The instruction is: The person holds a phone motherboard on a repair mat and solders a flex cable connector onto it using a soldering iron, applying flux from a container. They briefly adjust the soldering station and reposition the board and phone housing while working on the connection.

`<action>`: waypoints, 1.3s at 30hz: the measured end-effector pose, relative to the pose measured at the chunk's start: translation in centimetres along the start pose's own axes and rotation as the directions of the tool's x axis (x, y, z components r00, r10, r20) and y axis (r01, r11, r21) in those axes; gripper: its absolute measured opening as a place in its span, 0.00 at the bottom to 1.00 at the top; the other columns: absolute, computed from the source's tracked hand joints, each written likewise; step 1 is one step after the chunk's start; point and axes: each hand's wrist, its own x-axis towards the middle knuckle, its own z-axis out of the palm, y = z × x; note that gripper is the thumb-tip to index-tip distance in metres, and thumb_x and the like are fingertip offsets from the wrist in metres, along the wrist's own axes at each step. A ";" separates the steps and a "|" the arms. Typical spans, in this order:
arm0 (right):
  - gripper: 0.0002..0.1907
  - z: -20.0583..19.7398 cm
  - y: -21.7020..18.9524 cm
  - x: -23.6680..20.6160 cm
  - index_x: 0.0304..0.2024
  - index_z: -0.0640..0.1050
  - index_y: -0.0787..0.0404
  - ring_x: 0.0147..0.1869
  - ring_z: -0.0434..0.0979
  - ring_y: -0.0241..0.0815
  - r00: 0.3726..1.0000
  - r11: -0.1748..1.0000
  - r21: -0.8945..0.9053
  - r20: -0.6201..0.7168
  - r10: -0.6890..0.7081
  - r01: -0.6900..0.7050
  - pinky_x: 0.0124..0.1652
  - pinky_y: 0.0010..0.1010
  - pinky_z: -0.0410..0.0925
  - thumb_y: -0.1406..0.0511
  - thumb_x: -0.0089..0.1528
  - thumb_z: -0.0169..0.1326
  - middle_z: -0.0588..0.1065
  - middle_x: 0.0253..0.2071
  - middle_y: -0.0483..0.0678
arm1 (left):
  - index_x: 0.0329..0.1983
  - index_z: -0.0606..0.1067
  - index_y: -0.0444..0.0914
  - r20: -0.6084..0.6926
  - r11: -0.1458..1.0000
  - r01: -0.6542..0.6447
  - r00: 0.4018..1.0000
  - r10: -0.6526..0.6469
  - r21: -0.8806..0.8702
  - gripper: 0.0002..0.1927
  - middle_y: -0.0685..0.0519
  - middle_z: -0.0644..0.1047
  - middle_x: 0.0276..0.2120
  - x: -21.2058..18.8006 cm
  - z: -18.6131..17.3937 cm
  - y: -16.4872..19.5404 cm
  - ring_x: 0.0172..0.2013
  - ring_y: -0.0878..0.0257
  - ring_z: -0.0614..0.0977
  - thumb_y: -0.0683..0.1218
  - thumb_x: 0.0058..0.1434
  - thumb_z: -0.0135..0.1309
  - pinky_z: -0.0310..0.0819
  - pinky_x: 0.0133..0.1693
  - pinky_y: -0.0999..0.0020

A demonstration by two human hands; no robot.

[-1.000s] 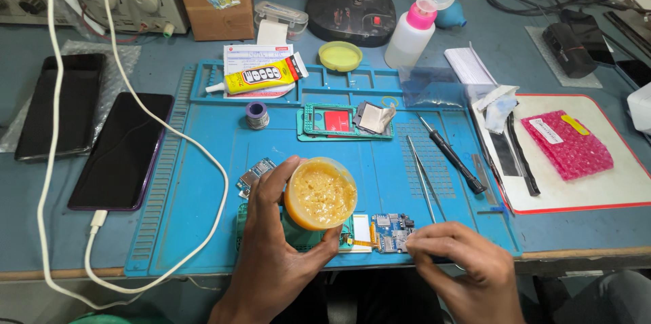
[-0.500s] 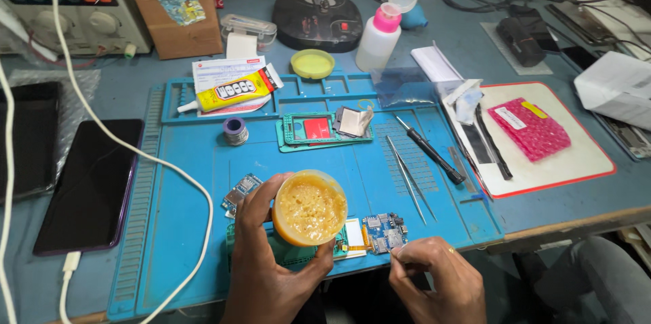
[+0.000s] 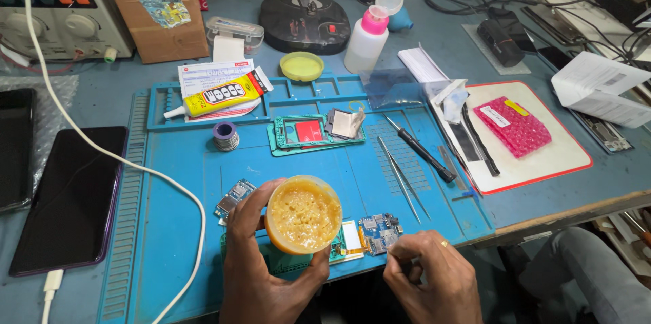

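Observation:
My left hand (image 3: 258, 276) grips an open round jar of yellow paste (image 3: 303, 214), tilted up toward me above the blue work mat (image 3: 176, 181). Under and beside the jar lies a small phone circuit board (image 3: 380, 230) with a green part. My right hand (image 3: 434, 280) rests at the mat's near edge just right of that board, its fingers curled into a pinch. I cannot tell whether anything small sits between them. Another small board (image 3: 234, 196) lies left of the jar.
On the mat lie tweezers (image 3: 400, 178), a black screwdriver (image 3: 420, 151), a green phone frame (image 3: 312, 132), a solder spool (image 3: 225, 135) and a glue tube (image 3: 217, 97). A dark phone (image 3: 68, 198) on a white cable lies at left. A pink-capped bottle (image 3: 366, 39) stands behind.
My right hand's fingertips have drawn back a little from the circuit board toward me. The jar stays in my left hand. The view has shifted over the table.

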 end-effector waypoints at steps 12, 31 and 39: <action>0.13 -0.3 0.6 0.3 0.31 0.74 0.58 0.27 0.78 0.34 0.985 0.987 0.004 0.071 -0.160 0.160 0.22 0.24 0.69 0.73 0.49 0.65 0.76 0.25 0.42 | 0.68 0.60 0.37 0.000 1.000 0.019 1.000 -0.019 -0.002 0.50 0.41 0.71 0.61 -0.1 -0.1 0.0 0.60 0.47 0.76 0.44 0.43 0.73 0.74 0.57 0.54; 0.13 -0.8 0.3 0.2 0.30 0.74 0.57 0.23 0.73 0.35 0.980 0.985 -0.010 0.096 -0.173 0.175 0.23 0.28 0.68 0.73 0.48 0.64 0.73 0.22 0.42 | 0.68 0.59 0.36 0.019 1.000 0.002 1.000 -0.002 0.007 0.50 0.41 0.71 0.61 0.1 -0.4 0.4 0.60 0.48 0.75 0.43 0.43 0.73 0.72 0.58 0.54; 0.14 -0.9 0.4 0.1 0.32 0.74 0.59 0.22 0.74 0.35 0.981 0.990 0.011 0.137 -0.139 0.139 0.22 0.26 0.68 0.72 0.48 0.66 0.75 0.24 0.44 | 0.68 0.60 0.37 0.009 0.999 0.008 1.000 -0.008 -0.041 0.48 0.42 0.71 0.61 0.2 -0.4 0.7 0.61 0.49 0.76 0.43 0.46 0.72 0.74 0.58 0.56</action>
